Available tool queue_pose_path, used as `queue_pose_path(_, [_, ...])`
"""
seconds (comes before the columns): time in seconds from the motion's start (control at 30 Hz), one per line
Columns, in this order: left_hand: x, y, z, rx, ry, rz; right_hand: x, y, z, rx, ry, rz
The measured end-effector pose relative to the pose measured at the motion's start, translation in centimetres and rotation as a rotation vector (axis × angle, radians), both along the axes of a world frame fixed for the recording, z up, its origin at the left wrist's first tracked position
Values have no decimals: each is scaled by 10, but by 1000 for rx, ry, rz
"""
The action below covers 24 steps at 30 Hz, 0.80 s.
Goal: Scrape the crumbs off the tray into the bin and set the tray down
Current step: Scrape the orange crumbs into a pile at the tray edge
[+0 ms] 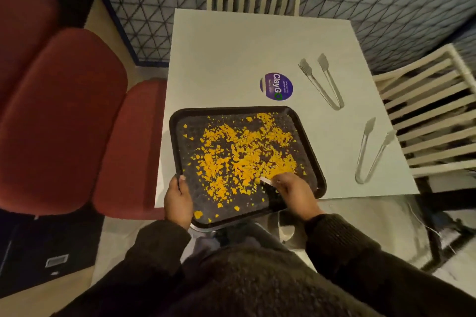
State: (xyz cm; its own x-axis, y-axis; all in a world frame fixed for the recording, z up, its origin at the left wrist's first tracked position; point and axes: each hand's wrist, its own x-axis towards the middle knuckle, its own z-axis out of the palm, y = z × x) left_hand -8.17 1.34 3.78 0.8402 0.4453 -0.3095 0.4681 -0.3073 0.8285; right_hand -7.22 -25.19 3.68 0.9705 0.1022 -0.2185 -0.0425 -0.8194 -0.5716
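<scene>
A black tray (313, 159) lies at the near edge of the white table (231, 54), its near corner hanging over the edge. Yellow-orange crumbs (239, 154) are scattered across most of it. My left hand (177, 198) grips the tray's near left rim, thumb on top. My right hand (296, 193) is over the tray's near right part and holds a small white scraper (266, 180) whose tip touches the crumbs. A shiny metal bin (283, 229) shows partly below the tray's near edge, mostly hidden by the tray and my arms.
Two pairs of clear plastic tongs (322, 82) (371, 152) lie on the table's right side, beside a round purple sticker (276, 86). White slatted chairs (425, 110) stand right and behind the table. Red cushioned seats (64, 116) are on the left.
</scene>
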Motion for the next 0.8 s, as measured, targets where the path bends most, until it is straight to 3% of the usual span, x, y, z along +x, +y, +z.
queue_pose_path(0.23, [-21,-2,-2,-51,5,14,-37,-13,-11,-15,178,44])
queue_pose_path(0.4, [-46,-16,6,-59,19,61,-48,-37,-16,49,15,49])
queue_pose_path(0.7, [-85,-35,20,44,29,149,-32,-76,-36,143,103,-399])
queue_pose_path(0.8, [-91,-38,22,38,23,168,-34,-77,-33,174,132,-457])
